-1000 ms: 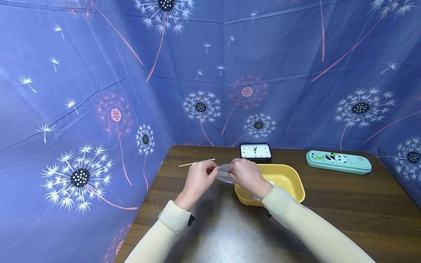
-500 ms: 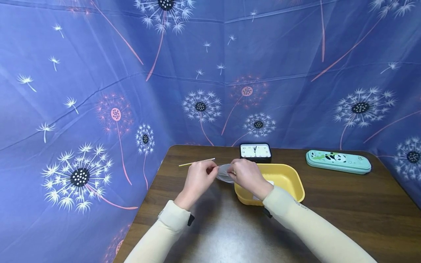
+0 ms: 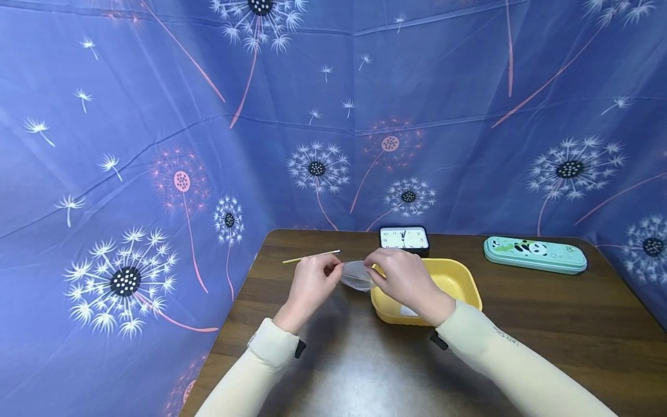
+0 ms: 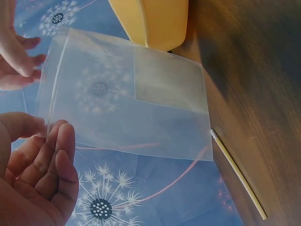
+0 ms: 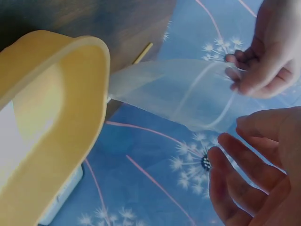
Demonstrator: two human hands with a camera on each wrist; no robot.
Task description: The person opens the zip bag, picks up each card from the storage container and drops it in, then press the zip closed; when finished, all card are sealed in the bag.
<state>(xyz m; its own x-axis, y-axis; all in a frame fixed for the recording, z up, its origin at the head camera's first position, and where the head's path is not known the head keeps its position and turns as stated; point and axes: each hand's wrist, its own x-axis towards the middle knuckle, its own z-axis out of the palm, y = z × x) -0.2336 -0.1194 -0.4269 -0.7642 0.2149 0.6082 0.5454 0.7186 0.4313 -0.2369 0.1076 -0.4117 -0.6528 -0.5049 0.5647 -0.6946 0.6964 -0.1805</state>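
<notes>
A clear zip-lock bag (image 4: 108, 94) hangs between the hands, its zip strip toward the person. A pale rectangle (image 4: 169, 80) shows in or through its far part; I cannot tell which. My left hand (image 3: 311, 285) pinches the bag's zip end between thumb and fingers. Close by the other side of that end is my right hand (image 3: 407, 282), thumb and fingers parted and extended. In the right wrist view its fingertips (image 5: 223, 141) lie beside the bag's edge; whether any touch it is unclear. The yellow tub (image 3: 461, 284) stands just right of the bag, partly behind my right forearm.
Something white (image 5: 23, 136) lies in the tub. Behind it stands a black-framed clock (image 3: 403, 238). A thin yellow stick (image 3: 311, 256) with a white tip lies behind my left hand. A mint panda case (image 3: 535, 255) is at the back right of the wooden table (image 3: 521, 324).
My right hand has shifted slightly right, and its thumb and fingers have spread from their pinch at the bag's edge. The left hand keeps its pinch on the bag.
</notes>
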